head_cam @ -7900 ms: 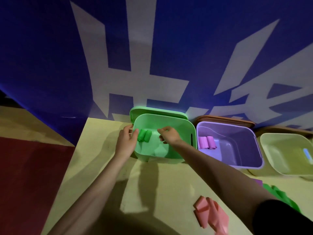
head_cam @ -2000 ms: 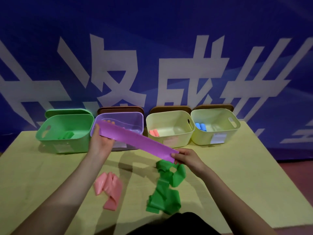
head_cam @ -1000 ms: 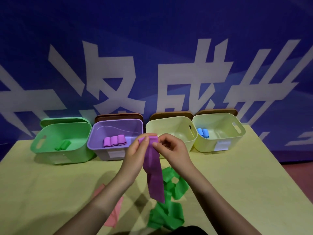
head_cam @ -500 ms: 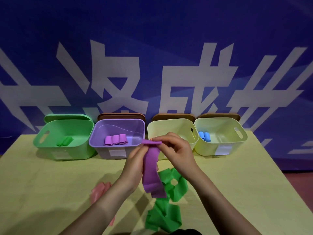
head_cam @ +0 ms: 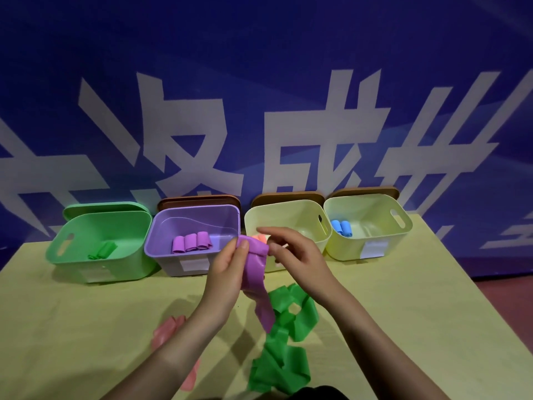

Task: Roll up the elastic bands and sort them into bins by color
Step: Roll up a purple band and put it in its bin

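Yellow table [head_cam: 403, 327], purple band [head_cam: 255, 269] between both hands

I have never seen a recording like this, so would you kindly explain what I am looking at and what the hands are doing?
There is no machine here: a camera worn on a person's head looks down at their two bare hands. The left hand and right hand hold a purple elastic band, its top rolled, its tail hanging. On the yellow-green table lie a loose green band and a pink band. Behind stand a green bin, a purple bin holding three purple rolls, and two pale yellow bins.
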Demonstrator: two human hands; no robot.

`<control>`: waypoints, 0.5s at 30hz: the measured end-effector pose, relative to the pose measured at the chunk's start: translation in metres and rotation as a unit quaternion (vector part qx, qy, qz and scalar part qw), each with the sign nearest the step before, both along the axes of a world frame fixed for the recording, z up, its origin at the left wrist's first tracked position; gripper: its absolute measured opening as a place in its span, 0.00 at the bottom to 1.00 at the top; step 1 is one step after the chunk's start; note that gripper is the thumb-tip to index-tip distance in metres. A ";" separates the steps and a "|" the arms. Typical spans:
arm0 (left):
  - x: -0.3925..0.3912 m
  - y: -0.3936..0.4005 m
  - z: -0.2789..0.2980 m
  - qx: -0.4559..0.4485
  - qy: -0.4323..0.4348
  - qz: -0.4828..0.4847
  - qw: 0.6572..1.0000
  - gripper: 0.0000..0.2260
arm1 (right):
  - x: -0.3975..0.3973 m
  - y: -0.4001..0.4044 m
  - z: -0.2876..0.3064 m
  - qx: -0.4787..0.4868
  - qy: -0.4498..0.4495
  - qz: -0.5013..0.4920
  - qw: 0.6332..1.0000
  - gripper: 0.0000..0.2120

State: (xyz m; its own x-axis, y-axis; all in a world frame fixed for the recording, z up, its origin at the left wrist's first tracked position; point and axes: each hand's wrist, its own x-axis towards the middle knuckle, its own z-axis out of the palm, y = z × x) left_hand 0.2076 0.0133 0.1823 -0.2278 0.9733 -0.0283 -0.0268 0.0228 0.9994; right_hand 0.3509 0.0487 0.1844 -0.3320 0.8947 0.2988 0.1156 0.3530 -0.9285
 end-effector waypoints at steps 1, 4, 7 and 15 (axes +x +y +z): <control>0.001 -0.001 0.004 0.012 0.018 -0.005 1.000 0.11 | -0.002 -0.001 -0.001 -0.048 0.027 -0.011 0.998 0.12; 0.004 -0.004 0.010 0.032 0.070 -0.027 0.997 0.11 | -0.006 0.001 -0.004 -0.094 0.012 -0.033 0.995 0.05; 0.001 -0.002 0.004 0.080 0.136 -0.044 0.986 0.12 | -0.008 0.000 -0.005 -0.078 -0.002 -0.061 0.995 0.07; 0.003 -0.004 -0.001 0.092 0.079 -0.028 0.992 0.12 | -0.007 -0.001 -0.003 -0.056 -0.005 -0.049 0.997 0.08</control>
State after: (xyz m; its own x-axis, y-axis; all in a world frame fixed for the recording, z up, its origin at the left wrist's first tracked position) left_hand 0.2107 0.0095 0.1809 -0.1600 0.9701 0.1827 0.1269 -0.1634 0.9784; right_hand 0.3440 0.0479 0.1818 -0.2442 0.9506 0.1916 0.1539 0.2331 -0.9602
